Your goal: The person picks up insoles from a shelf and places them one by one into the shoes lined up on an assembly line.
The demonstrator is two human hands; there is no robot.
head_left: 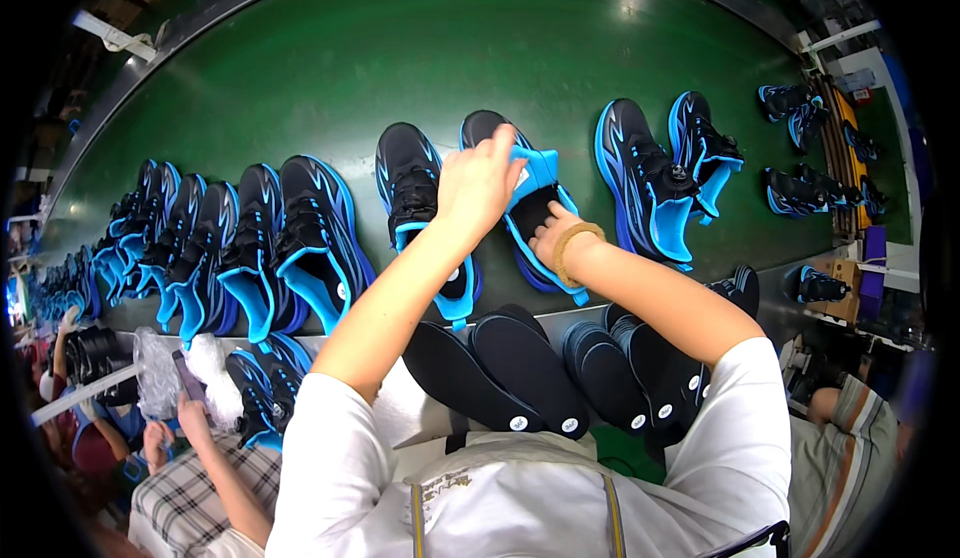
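Note:
A black and blue sports shoe [537, 268] lies on the green table in front of me, toe pointing away. My left hand [478, 186] is closed on the light-blue tongue [538, 170] of this shoe and pulls it up. Inside the shoe's opening, my right hand [558, 238] has its fingers apart and reaching in over the dark inside; the fingertips are partly hidden. I see no separate thing in that hand. Just left, under my left forearm, stands a matching shoe [408, 163]. Black insoles [525, 363] lie close to my body, below the table edge.
Right of my hands stands another pair of shoes [630, 158]. A row of shoes [255, 208] fills the table's left side. More insoles [650, 358] are stacked near my right arm. A co-worker's hand [190, 413] shows at lower left, beside clear plastic bags [155, 368].

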